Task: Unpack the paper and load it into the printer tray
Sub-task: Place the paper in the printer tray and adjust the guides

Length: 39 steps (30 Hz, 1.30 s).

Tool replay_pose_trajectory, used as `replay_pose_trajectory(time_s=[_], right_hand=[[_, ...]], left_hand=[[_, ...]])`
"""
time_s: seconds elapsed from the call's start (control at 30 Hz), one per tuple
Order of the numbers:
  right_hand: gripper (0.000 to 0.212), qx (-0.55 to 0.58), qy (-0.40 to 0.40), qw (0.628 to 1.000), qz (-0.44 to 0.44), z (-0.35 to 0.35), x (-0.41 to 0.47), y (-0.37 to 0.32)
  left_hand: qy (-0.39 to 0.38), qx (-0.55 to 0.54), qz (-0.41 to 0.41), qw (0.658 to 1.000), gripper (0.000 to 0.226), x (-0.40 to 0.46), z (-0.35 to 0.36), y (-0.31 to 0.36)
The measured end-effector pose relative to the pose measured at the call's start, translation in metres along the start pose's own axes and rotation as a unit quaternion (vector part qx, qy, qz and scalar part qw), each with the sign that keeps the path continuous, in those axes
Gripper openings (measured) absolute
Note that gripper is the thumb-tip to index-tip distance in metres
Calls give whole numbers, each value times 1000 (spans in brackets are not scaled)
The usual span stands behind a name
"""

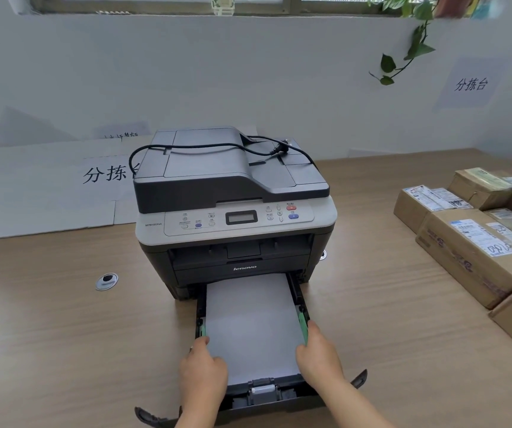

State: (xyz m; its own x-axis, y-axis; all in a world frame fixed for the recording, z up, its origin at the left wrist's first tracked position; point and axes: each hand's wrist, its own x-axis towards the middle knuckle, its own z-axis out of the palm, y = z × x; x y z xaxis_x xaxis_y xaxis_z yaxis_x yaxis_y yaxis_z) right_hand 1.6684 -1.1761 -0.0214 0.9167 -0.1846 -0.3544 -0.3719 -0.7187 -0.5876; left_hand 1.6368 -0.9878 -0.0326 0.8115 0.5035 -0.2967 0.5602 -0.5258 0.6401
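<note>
A grey and white printer [233,205] stands on the wooden table with its black paper tray [294,291] pulled out toward me. A flat stack of white paper [251,319] lies inside the tray. My left hand [203,369] rests on the stack's near left corner, fingers by the left green guide [202,330]. My right hand [319,356] presses at the near right edge against the right green guide [303,325]. Both hands touch the paper and the tray's sides; neither lifts anything.
Several taped cardboard parcels [477,242] crowd the table's right side. A black power cord [205,146] lies coiled on the printer's lid. A white sign sheet [47,186] lies behind left, and a cable grommet [106,281] sits left of the printer.
</note>
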Motion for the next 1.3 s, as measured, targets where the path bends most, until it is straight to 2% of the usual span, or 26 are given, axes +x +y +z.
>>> replay_pose_trajectory(time_s=[0.17, 0.23, 0.3, 0.37, 0.4, 0.5, 0.63, 0.7, 0.8, 1.03, 1.07, 1.17, 1.3], right_hand=[[54, -8, 19, 999, -34, 0, -3, 4], [47, -34, 48, 994, -93, 0, -11, 11], [36, -73, 107, 973, -190, 2, -23, 22], [16, -94, 176, 940, -278, 6, -37, 35], [3, -108, 216, 917, -318, 9, -42, 43], [34, -147, 253, 885, -361, 15, -56, 57], [45, -187, 293, 854, -387, 15, -64, 56], [47, -208, 292, 847, -392, 14, -66, 55], [48, -231, 280, 844, -395, 13, -67, 55], [49, -216, 266, 834, -433, 15, -43, 51], [48, -223, 263, 832, -434, 15, -39, 49], [27, -260, 236, 832, -428, 13, -29, 42], [24, -275, 214, 836, -423, 12, -15, 35]], left_hand=[[25, 19, 29, 999, 51, -1, 1, -2], [70, 55, 132, 987, 43, -7, 4, -9], [148, 72, 258, 952, 28, -20, 10, -22], [169, 83, 329, 925, 13, -40, 9, -28], [164, 89, 343, 921, 14, -48, 8, -30], [139, 129, 392, 900, 13, -65, 8, -37], [129, 183, 469, 854, 16, -62, 5, -41], [106, 223, 481, 841, 18, -60, 2, -41], [80, 253, 460, 847, 18, -60, -2, -43], [117, 288, 454, 835, 21, -42, -7, -36], [123, 289, 455, 833, 22, -39, -7, -35], [135, 305, 460, 823, 24, -29, -7, -29], [129, 333, 457, 815, 23, -11, -9, -26]])
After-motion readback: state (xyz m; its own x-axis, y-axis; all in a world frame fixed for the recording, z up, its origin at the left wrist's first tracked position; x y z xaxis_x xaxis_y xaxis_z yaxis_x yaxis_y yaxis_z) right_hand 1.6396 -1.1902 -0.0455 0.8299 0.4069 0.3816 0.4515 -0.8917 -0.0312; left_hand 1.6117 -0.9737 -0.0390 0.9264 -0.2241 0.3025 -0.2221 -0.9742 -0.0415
